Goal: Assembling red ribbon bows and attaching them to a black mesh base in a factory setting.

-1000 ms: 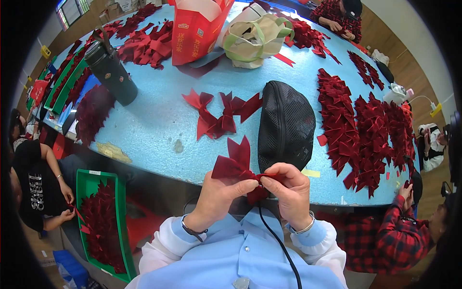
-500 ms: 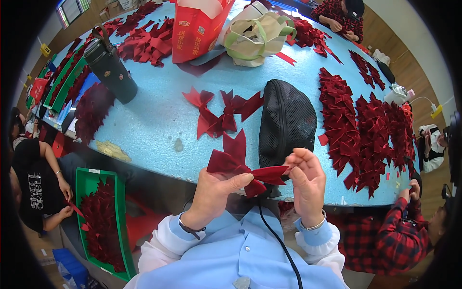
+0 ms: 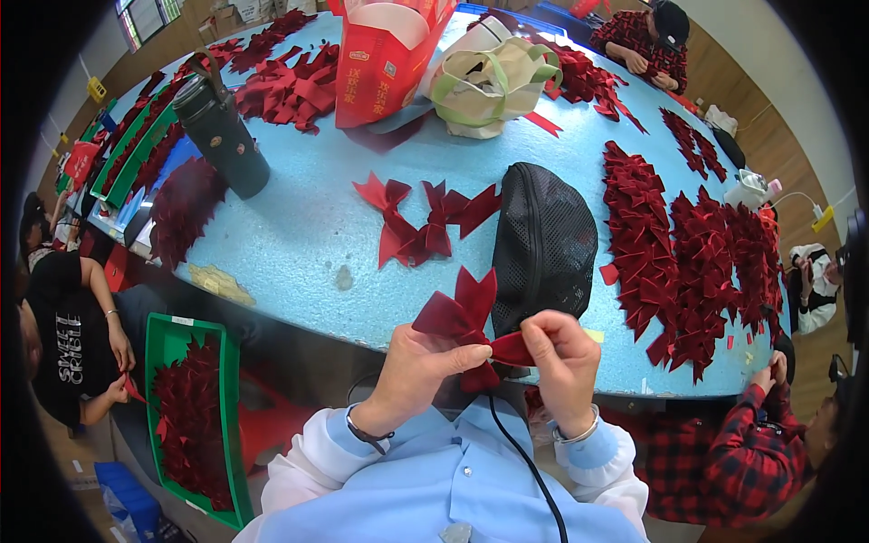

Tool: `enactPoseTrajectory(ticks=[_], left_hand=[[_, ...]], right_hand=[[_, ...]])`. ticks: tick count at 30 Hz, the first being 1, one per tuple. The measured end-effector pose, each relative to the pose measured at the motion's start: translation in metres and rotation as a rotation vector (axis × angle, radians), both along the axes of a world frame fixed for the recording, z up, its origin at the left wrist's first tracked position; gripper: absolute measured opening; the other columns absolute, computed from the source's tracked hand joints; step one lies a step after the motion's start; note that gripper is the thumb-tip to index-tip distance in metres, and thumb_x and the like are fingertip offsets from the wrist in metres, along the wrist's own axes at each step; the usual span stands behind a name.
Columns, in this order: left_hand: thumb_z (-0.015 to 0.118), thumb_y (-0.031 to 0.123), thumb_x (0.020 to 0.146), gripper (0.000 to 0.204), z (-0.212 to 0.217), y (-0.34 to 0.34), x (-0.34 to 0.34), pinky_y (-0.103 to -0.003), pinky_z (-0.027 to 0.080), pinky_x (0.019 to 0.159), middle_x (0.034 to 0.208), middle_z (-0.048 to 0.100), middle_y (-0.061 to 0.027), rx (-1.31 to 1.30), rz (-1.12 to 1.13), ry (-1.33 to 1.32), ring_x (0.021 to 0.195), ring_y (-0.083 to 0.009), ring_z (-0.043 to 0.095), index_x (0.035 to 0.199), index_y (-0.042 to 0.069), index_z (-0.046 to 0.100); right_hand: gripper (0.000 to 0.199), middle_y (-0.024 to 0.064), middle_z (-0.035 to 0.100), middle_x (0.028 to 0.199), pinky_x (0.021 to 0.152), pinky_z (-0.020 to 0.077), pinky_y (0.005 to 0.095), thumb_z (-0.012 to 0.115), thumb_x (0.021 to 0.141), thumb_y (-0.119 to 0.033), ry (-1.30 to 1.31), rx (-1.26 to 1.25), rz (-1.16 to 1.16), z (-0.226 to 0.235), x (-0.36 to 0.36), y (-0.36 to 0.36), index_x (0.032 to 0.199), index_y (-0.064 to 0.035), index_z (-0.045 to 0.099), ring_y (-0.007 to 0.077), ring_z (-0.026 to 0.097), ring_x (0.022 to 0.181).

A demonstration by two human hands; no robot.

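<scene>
A dark red ribbon bow point(image 3: 457, 319) is held between my two hands, just over the near edge of the blue table. My left hand point(image 3: 407, 371) is closed on its left loop and middle, the thumb lying across the front. With thumb and fingers my right hand point(image 3: 563, 362) pinches the right loop. One pointed tail of the bow stands up toward the table. Beyond it lie two more red bows point(image 3: 412, 222) on the tabletop. A black mesh pouch point(image 3: 543, 244) sits just past my right hand.
A dark green bottle point(image 3: 222, 140), a red paper bag point(image 3: 376, 77) and a cream cloth bag point(image 3: 489, 90) stand farther back. Heaps of bows point(image 3: 638, 244) cover the right side. A green crate point(image 3: 231, 425) of bows is at lower left. Co-workers sit around the table; a black cable point(image 3: 534, 471) crosses my front.
My right hand has closed from loosely spread fingers into a pinch on the bow's right loop. The bow has shifted slightly right and down, and the whole view has moved a little.
</scene>
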State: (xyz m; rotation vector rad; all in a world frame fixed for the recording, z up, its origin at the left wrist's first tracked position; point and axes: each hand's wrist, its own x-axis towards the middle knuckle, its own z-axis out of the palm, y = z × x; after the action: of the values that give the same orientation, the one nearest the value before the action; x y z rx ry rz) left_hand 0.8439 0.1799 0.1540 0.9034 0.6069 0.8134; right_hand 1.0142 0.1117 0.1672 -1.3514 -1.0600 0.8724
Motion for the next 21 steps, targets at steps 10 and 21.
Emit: enactPoseTrajectory(ticks=[10, 21], left_hand=[[0.068, 0.012, 0.083, 0.031, 0.004, -0.006, 0.002, -0.023, 0.047, 0.073, 0.090, 0.065, -0.0033, 0.077, -0.242, 0.061, 0.081, -0.0079, 0.057, 0.110, -0.002, 0.061], [0.063, 0.016, 0.087, 0.027, -0.003, -0.007, 0.001, -0.022, 0.046, 0.071, 0.089, 0.065, -0.0023, -0.020, -0.146, 0.029, 0.079, -0.0067, 0.056, 0.108, -0.002, 0.063]], right_hand=[[0.011, 0.0057, 0.064, 0.085, 0.068, 0.0469, 0.0192, 0.064, 0.084, -0.003, 0.254, -0.094, 0.322, 0.013, 0.004, 0.020, 0.094, 0.0019, 0.064, 0.0078, 0.058, 0.077], [0.011, 0.0026, 0.063, 0.079, 0.063, 0.0453, 0.0178, 0.069, 0.080, -0.001, -0.052, 0.084, -0.046, -0.002, 0.011, 0.020, 0.088, 0.0014, 0.063, 0.0062, 0.057, 0.072]])
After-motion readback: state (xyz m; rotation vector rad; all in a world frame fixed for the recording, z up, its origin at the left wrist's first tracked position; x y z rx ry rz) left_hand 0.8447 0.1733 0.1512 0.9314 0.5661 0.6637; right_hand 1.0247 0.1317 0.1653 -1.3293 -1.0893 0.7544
